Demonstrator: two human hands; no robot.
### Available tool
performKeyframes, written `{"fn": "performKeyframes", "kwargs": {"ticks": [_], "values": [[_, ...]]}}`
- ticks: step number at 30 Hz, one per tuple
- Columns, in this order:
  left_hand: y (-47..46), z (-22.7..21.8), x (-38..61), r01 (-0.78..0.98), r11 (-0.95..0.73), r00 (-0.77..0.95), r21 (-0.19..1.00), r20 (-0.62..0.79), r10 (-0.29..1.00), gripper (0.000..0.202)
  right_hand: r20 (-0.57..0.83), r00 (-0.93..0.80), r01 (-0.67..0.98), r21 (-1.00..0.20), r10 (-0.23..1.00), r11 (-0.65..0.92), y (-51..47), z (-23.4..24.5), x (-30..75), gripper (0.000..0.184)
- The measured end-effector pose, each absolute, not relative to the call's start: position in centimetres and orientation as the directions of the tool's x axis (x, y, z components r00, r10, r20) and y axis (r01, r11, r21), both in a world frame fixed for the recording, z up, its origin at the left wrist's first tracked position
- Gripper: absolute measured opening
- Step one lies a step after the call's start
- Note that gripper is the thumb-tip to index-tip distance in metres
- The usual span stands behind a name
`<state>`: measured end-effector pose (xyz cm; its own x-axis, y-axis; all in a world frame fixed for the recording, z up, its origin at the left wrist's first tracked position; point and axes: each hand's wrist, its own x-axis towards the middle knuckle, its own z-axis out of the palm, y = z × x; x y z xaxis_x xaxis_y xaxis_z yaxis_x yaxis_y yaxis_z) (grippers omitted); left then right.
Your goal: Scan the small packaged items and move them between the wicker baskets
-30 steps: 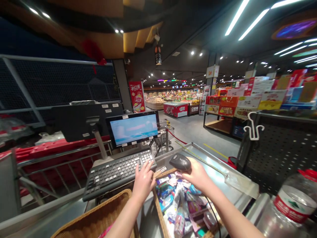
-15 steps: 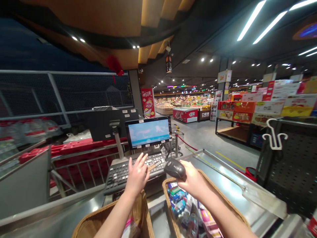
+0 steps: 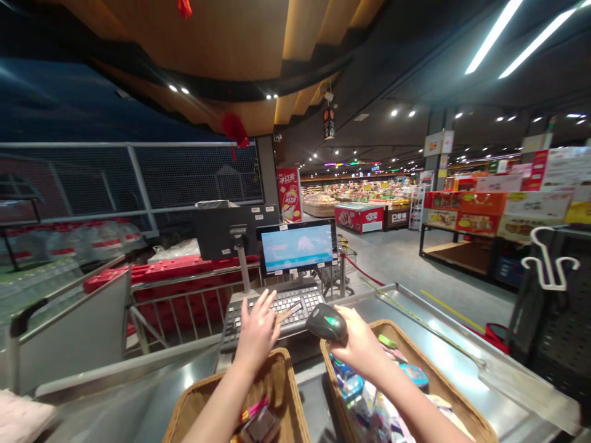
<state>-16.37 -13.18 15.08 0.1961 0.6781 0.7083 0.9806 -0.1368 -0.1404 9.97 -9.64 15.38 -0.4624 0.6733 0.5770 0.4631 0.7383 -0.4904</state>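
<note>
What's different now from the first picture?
The head turned left, so everything slid right in the view. The black handheld scanner in the right hand now glows green. The left hand stays above the keyboard, and the right hand still holds the scanner over the wicker basket.

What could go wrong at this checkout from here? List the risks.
The handheld barcode scanner in the right hand might slip and drop onto the packets in the wicker basket below it. The left hand is low over the keyboard, so a stray finger could press a wrong key. With goods in both that basket and the second wicker basket, an item might be missed or counted twice.
</note>
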Motion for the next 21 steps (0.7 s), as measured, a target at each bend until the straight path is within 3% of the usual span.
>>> {"fn": "performKeyframes", "kwargs": {"ticks": [14,21], "values": [[-16.0,13.9,-19.3,0.989,-0.102,0.147,-0.106,0.689,0.710,0.012,0.512,-0.519,0.470,-0.499,0.685,0.729,-11.7,15.2,7.5,0.043],[-18.6,12.1,-21.6,0.993,-0.052,0.110,-0.109,0.636,0.764,0.014,0.538,-0.579,0.384,-0.483,0.613,0.787,-12.7,14.9,5.5,0.038]]}}
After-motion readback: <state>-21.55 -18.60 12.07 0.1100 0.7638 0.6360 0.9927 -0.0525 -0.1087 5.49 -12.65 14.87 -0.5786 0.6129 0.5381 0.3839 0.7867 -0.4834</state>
